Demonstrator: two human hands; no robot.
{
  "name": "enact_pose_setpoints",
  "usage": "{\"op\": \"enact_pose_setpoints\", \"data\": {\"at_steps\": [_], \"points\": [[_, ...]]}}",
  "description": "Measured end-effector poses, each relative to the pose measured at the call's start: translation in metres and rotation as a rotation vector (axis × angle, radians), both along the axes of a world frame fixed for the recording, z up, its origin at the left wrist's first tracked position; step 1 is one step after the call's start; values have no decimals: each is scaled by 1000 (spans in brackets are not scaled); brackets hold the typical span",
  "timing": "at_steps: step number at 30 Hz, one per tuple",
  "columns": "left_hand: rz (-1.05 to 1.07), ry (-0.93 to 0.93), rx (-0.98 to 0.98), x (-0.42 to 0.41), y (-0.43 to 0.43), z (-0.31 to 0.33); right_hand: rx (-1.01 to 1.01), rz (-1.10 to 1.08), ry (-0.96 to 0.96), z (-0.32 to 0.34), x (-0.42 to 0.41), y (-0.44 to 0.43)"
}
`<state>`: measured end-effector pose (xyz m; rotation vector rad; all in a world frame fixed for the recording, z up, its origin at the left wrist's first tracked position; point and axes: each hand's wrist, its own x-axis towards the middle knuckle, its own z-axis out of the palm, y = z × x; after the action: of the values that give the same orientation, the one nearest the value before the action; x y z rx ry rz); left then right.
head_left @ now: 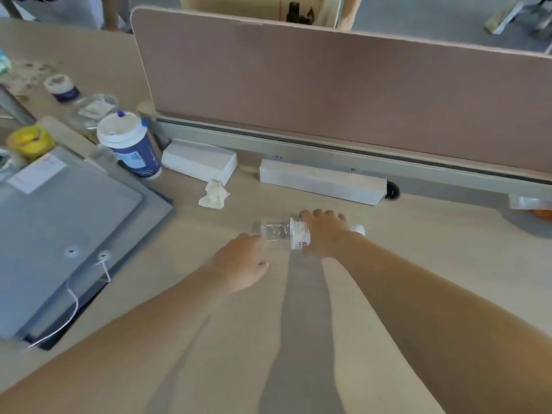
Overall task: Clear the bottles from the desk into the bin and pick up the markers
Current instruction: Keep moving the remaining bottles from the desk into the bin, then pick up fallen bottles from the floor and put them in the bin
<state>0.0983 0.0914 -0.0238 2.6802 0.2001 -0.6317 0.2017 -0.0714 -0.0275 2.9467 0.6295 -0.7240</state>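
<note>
Head view: clear plastic bottle (pixel 283 234) lying on its side at centre frame on the counter (pixel 418 249), white cap toward the right. Right hand (pixel 324 234) wrapped over the labelled middle, grip closed on it. Left hand (pixel 243 264) at the base, loosely curled, touching or just beside. Looks empty: light, thin-walled, crushable, rolls easily. Best held mid-body.

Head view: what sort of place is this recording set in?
Most likely a shared office workstation: a fabric partition screen along the back of a light wood desk, a grey document folder and a takeaway cup. The right hand grips a clear bottle.
</note>
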Motion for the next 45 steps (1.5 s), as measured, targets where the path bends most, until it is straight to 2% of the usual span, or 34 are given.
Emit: {"op": "enact_pose_setpoints", "data": {"at_steps": [4,8,12,16,22,27,32,35,38,45], "points": [[72,60,-14,-4,4,-9,74,-138,-40,-13,-11,-5],[35,50,-39,5,-13,6,110,-346,-42,4,-27,-48],[-102,-19,-28,36,-66,34,131,-501,-129,48,-37,-122],[-338,-108,-73,55,-169,70,138,-680,-281,113,-70,-218],[-747,-224,-204,16,-373,139,39,-1144,-501,193,-211,-381],[-1093,-251,-322,-99,-520,170,53,-1706,-533,211,-407,-479],[-1424,-130,-304,-240,-611,152,98,-2131,-506,173,-603,-506],[-1544,-51,-257,-311,-643,125,64,-2299,-352,132,-686,-503],[-1633,45,-182,-363,-669,91,67,-2410,-214,83,-737,-507],[-1654,183,19,-437,-742,3,263,-2499,31,-44,-797,-554]]}}
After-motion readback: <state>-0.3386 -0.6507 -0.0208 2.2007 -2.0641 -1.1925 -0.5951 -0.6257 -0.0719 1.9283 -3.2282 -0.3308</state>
